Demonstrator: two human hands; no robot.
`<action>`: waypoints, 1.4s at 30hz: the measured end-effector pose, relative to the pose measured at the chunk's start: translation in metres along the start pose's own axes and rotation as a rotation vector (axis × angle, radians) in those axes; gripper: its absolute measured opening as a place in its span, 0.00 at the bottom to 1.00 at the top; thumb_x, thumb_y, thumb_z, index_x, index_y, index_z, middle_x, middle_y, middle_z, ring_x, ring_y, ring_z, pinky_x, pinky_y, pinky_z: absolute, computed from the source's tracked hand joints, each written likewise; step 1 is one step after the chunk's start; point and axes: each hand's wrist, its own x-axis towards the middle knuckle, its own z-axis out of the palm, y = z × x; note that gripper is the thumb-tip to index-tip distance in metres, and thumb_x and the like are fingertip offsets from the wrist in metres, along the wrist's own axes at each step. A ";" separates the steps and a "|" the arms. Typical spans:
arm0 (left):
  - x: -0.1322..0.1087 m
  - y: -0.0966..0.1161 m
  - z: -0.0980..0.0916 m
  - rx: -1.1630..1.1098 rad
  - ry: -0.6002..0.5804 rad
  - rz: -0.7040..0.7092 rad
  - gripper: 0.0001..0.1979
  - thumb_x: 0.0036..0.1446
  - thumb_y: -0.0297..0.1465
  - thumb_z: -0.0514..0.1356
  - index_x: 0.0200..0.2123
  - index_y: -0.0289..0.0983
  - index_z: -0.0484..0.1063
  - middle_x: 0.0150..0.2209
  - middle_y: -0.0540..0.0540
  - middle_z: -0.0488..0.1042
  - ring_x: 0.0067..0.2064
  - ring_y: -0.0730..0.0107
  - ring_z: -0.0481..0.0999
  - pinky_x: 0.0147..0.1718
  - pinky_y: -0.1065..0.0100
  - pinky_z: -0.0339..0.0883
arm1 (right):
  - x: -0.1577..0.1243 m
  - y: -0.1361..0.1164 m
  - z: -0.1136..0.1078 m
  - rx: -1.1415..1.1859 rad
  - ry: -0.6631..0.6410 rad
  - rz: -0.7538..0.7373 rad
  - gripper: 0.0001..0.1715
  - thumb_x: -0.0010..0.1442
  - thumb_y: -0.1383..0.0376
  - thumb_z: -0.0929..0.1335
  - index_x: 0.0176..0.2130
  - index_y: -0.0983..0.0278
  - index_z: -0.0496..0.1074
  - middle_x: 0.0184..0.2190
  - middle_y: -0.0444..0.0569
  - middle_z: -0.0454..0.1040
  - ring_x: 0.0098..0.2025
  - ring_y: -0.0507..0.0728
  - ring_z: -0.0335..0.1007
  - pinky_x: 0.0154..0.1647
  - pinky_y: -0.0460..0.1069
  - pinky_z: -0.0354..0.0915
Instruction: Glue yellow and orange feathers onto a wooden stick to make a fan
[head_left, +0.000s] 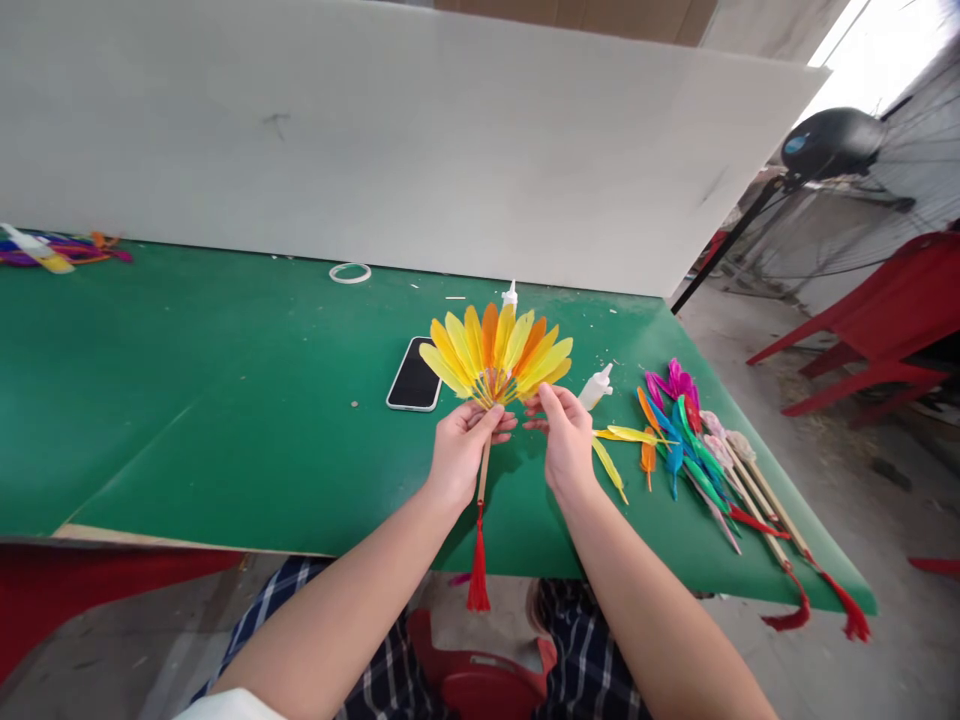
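A fan of yellow and orange feathers (501, 345) is spread upright above the green table, on a wooden stick with a red tassel (478, 560) hanging past the table's front edge. My left hand (466, 445) is closed round the top of the stick, with the thumb at the feather bases. On the fan's right side, my right hand (562, 435) pinches the lower end of an outer yellow feather. Loose yellow feathers (611, 470) lie on the table just right of my right hand.
Behind the fan are a phone (415, 375) and a white bottle (510, 296); another bottle (596, 386) lies to the right. Coloured feathers (686, 450) and tasselled sticks (769, 510) cover the right end. A white board (375, 140) stands along the back. A white ring (350, 273) lies before it.
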 end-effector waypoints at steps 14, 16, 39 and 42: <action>0.000 0.001 0.000 -0.010 -0.026 0.028 0.12 0.44 0.35 0.65 0.30 0.32 0.71 0.27 0.48 0.76 0.30 0.72 0.76 0.32 0.70 0.69 | -0.008 0.006 0.007 0.003 -0.119 0.089 0.16 0.49 0.54 0.68 0.29 0.64 0.68 0.25 0.43 0.70 0.26 0.49 0.66 0.26 0.45 0.65; -0.001 0.001 0.001 -0.027 -0.040 0.045 0.12 0.44 0.35 0.65 0.30 0.32 0.71 0.29 0.47 0.76 0.31 0.70 0.76 0.33 0.69 0.69 | -0.013 0.007 0.012 0.004 -0.205 0.123 0.15 0.48 0.56 0.69 0.31 0.64 0.69 0.27 0.43 0.71 0.28 0.50 0.68 0.29 0.46 0.67; -0.001 0.000 0.000 0.017 -0.062 0.061 0.12 0.46 0.35 0.64 0.32 0.32 0.73 0.30 0.46 0.77 0.29 0.72 0.75 0.28 0.72 0.67 | -0.015 0.014 0.014 0.024 -0.142 0.086 0.14 0.48 0.57 0.69 0.26 0.64 0.65 0.22 0.40 0.68 0.23 0.49 0.66 0.26 0.46 0.66; -0.001 0.000 0.000 0.008 -0.059 0.059 0.12 0.45 0.35 0.64 0.32 0.32 0.73 0.30 0.46 0.77 0.29 0.72 0.75 0.28 0.72 0.67 | -0.015 0.014 0.014 0.019 -0.139 0.086 0.14 0.48 0.56 0.69 0.25 0.64 0.65 0.22 0.40 0.68 0.24 0.50 0.67 0.26 0.46 0.66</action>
